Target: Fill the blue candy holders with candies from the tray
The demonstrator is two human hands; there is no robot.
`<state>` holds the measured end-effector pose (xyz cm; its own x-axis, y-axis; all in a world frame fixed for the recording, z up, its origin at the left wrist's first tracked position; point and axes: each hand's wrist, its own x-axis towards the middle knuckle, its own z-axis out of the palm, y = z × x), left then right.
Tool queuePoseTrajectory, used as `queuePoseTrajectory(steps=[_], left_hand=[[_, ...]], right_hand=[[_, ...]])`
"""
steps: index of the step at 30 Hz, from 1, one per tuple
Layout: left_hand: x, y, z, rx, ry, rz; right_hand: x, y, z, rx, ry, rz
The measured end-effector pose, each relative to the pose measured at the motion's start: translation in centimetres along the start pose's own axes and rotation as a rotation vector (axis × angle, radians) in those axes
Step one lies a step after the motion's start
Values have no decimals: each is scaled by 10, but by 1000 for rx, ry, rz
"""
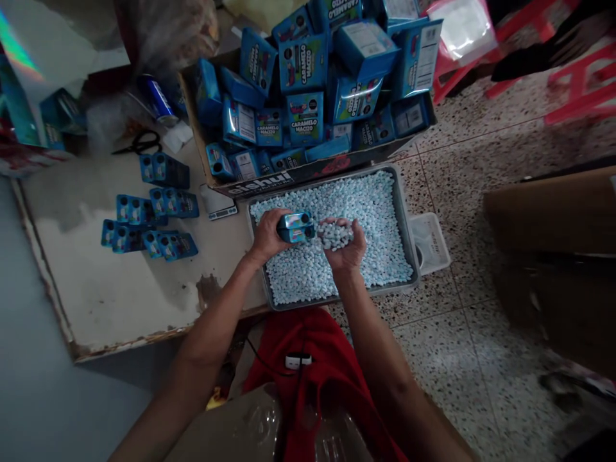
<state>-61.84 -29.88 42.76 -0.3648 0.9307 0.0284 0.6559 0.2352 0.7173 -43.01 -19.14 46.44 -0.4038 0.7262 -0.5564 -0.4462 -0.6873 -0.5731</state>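
Note:
My left hand (270, 237) is wrapped round two small blue boxes (296, 228) held side by side, their ends with dark round holes turned toward my right hand. Cupped palm up, my right hand (347, 247) holds a heap of small pale blue and white candies (335, 236) close beside the boxes. Both hands are above a grey tray (409, 240) filled with the same candies. Behind the tray stands a cardboard carton (308, 170) piled with blue boxes (305, 119) lettered "Caramelo Macizo".
Several blue boxes (168, 204) stand in groups on the worn white table (96, 295). A small scale (219, 204), black scissors (139, 142) and a blue can (158, 99) lie nearby. A clear plastic container (430, 240) sits right of the tray. Another person's hand (580, 40) shows at upper right.

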Motion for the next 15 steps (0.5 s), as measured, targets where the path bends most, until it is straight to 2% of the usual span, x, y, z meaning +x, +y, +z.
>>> queuePoseTrajectory(steps=[4,7,11,15], left_hand=[[-3,18,5,-49,-69,60],[-7,26,11,-87,6,38],[-10,24,19,-120,15,20],[-11,15,26,-234,73,-30]], right_hand=[[-18,-12,37,-161,-47,-329],[-21,-14,47,-283,-40,-491],[-22,-16,46,-364,-99,-514],[-24,-22,39,-366,-262,-392]])
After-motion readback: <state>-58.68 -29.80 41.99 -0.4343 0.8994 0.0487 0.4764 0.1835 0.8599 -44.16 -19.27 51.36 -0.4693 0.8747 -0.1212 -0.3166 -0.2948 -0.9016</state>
